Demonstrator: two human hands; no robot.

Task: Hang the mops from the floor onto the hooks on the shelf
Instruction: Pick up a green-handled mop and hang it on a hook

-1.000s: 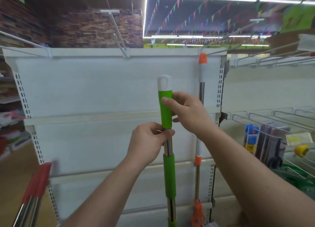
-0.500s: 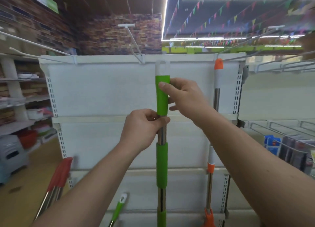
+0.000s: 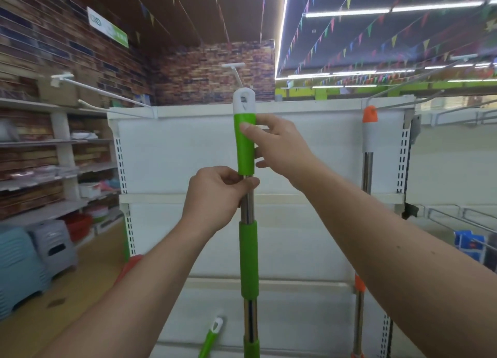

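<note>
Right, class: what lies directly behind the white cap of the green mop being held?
A white hook slants up behind the cap, brick wall beyond. The cap hides the hook's base, so whether it threads the eyelet is unclear.

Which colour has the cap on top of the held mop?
The cap is white; the head view shows it best.

Bright, even light from ceiling tube lights (image 3: 347,13) blooming to glare; shadows faint and soft; steel mop pole (image 3: 247,209) glints; wide-angle bowing at edges, brick wall (image 3: 40,40) leaning; mild blur overall, softest at the right periphery.
</note>
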